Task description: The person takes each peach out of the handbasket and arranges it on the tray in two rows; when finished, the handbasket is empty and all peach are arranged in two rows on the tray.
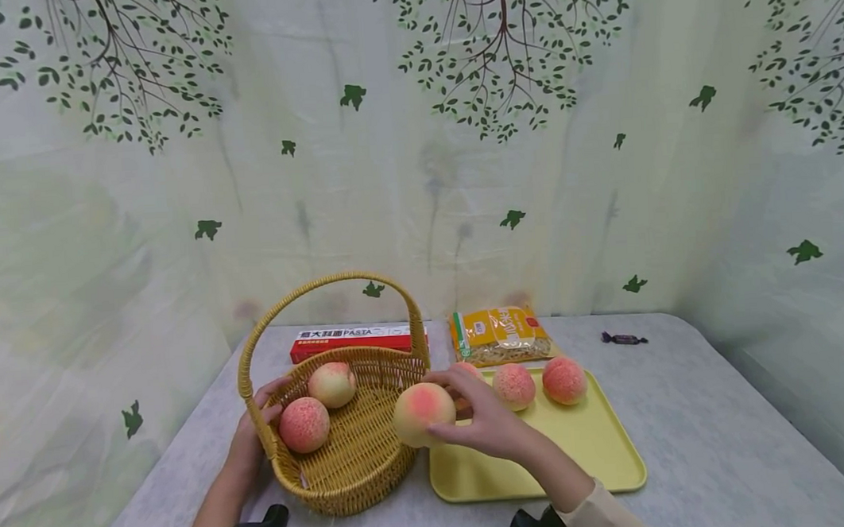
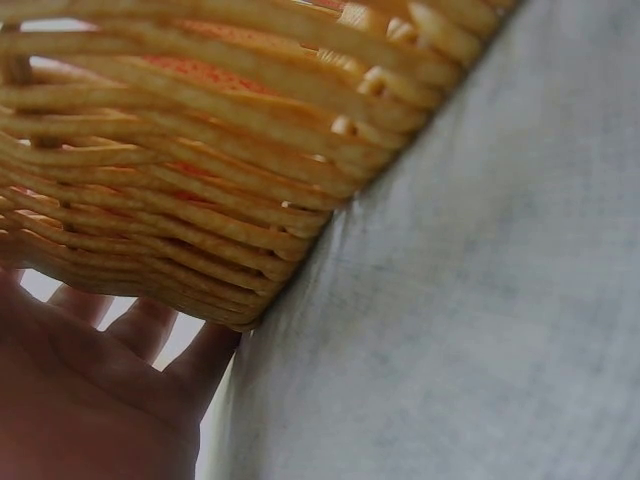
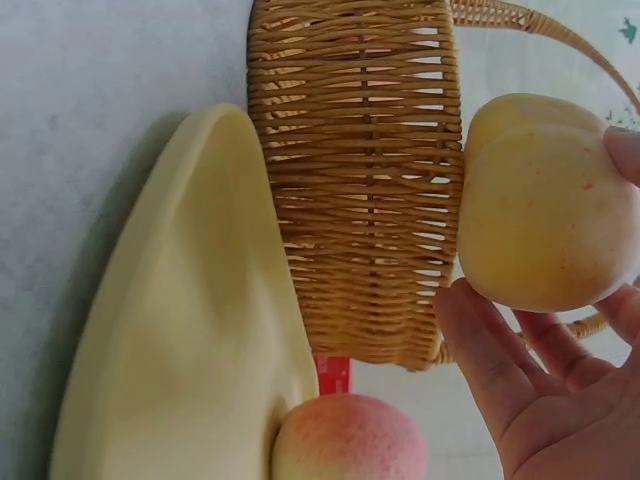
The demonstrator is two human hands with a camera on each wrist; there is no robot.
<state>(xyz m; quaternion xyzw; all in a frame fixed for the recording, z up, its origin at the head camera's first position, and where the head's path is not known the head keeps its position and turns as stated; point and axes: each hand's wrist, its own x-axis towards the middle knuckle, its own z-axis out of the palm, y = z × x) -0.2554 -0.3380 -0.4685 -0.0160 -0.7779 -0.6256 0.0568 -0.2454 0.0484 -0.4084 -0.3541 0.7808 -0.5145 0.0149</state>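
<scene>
A wicker basket (image 1: 362, 489) with a tall arched handle (image 1: 337, 277) stands on the table. Two peaches lie in its left part, one deep pink (image 1: 305, 425) and one pale (image 1: 331, 384). My left hand (image 1: 246, 436) holds the basket's left side, fingers at the rim by the handle's foot; in the left wrist view the fingers (image 2: 145, 325) run behind the weave. Between thumb and fingers, my right hand (image 1: 491, 419) grips a pale yellow peach (image 1: 424, 414) with a pink blush. That peach overlaps the basket's right rim in the head view.
Right of the basket lies a yellow tray (image 1: 547, 456) with pink peaches (image 1: 564, 380) along its far edge, one partly hidden by the right hand. Behind stand a red pasta box (image 1: 357, 340) and an orange food bag (image 1: 503, 336). A dark wrapped candy (image 1: 623, 338) lies far right.
</scene>
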